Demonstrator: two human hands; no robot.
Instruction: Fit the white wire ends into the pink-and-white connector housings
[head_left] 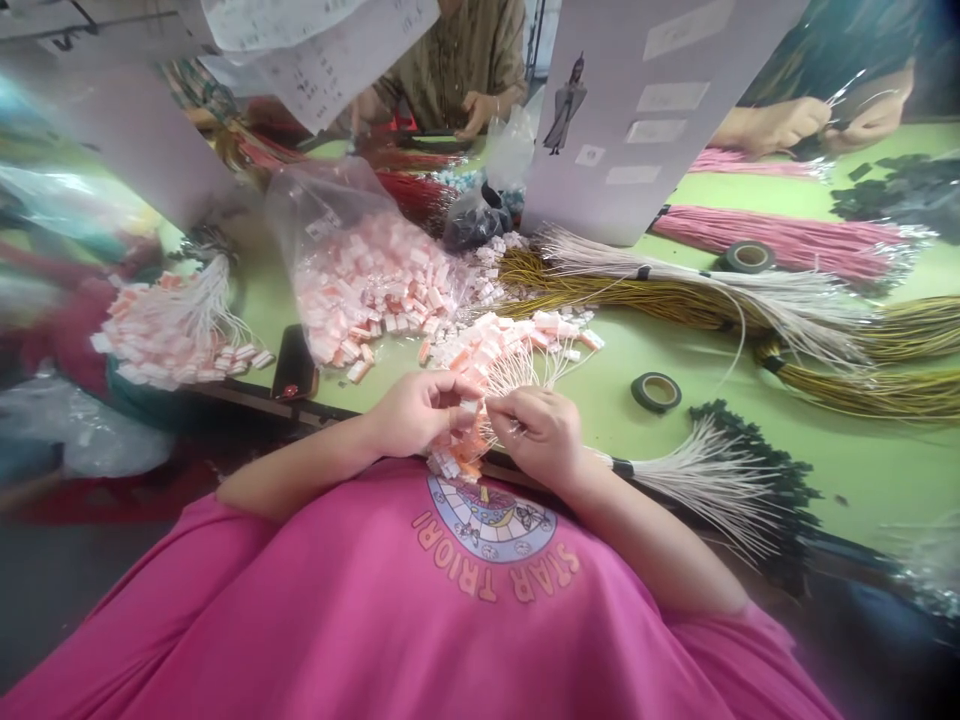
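Note:
My left hand (424,412) is closed in a pinch around a small pale connector housing, mostly covered by the fingers. Close beside it, my right hand (538,428) pinches a thin white wire whose end meets the housing; whether it is inserted I cannot tell. Under and behind both hands fans a bundle of white wires (517,372), tipped with pale orange and white connectors (480,340). The bundle's other end runs beneath my right forearm to a black tape band (622,467), past which loose white wires (701,480) spread out.
A clear bag of orange-white connectors (375,275) lies ahead. Yellow-brown wires (675,305) and pink wires (780,232) stretch right, near black tape rolls (656,391). A phone (295,362) and another connector bundle (176,325) sit left. Across the upright panel (600,190), other people's hands (780,125) work.

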